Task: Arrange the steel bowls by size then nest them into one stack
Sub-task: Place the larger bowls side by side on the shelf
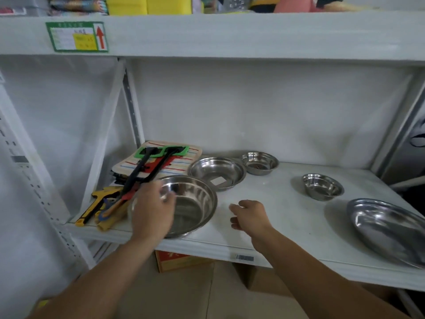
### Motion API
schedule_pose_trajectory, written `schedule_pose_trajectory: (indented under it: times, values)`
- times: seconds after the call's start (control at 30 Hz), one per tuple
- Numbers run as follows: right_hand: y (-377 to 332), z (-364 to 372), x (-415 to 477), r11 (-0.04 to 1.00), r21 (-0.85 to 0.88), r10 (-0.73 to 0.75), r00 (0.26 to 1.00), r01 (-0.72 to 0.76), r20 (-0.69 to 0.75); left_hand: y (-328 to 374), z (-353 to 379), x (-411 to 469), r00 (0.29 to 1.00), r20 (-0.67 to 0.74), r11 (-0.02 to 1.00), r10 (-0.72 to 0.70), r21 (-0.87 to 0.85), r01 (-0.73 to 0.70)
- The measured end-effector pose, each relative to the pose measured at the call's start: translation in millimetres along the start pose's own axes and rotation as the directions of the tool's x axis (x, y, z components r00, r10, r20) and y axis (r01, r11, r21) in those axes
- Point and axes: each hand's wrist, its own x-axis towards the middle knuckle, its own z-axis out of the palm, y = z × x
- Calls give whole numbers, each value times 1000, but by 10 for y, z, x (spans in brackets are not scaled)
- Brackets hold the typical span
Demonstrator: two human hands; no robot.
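Left hand (151,210) is lying over the large bowl (190,207), fingers curling at its rim; right hand (249,215) is hovering beside it, open and empty

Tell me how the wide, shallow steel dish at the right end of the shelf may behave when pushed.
The wide shallow steel dish looks thin and polished, so it probably slides easily on the smooth white shelf. It lies near the front edge, so a push forward could tip it off.
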Motion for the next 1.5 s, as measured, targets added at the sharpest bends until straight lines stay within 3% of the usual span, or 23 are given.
schedule_pose_trajectory:
  times: [0.03,0.1,0.17,0.23,0.4,0.5,0.6,0.8,0.97,1.1,1.23,1.5]
  values:
    - [57,-174,-34,999,47,8,1000,-7,-15,267,101,-78,995,91,992,43,-119,-32]
    - [182,-523,-104,988,154,32,998,-24,-54,744,428,-183,953,303,934,16,-345,94]
    - [293,-839,-173,973,225,68,994,-47,-87,1059,894,-159,851,509,718,-127,-545,433]
    - [383,-1104,-231,968,244,86,992,-61,-96,1223,1358,-59,723,645,457,-249,-580,675]
    - [587,-1544,-209,956,284,99,992,-74,-77,1187,2082,313,562,721,139,-406,-559,817]
    - [690,-1726,-158,943,323,112,991,-83,-70,1045,2300,546,625,629,235,-463,-592,771]
    - [787,-1841,-117,940,332,112,991,-80,-78,981,2419,697,643,578,261,-502,-608,750]
    - [846,-1938,-229,899,423,169,981,-115,-91,1340,2208,647,664,603,208,-442,-651,730]
    - [827,-2028,-429,720,684,306,938,-115,-164,1664,1805,463,717,627,272,-304,-664,696]
    - [847,-2344,-526,620,784,424,826,34,-371,1854,1494,154,698,680,319,-226,-625,712]
    - [845,-2700,-516,668,737,486,693,98,-533,2028,1246,-168,674,725,380,-142,-589,713]
    - [744,-2770,-618,866,500,376,636,18,-674,2179,1077,-486,658,750,527,-60,-536,659]
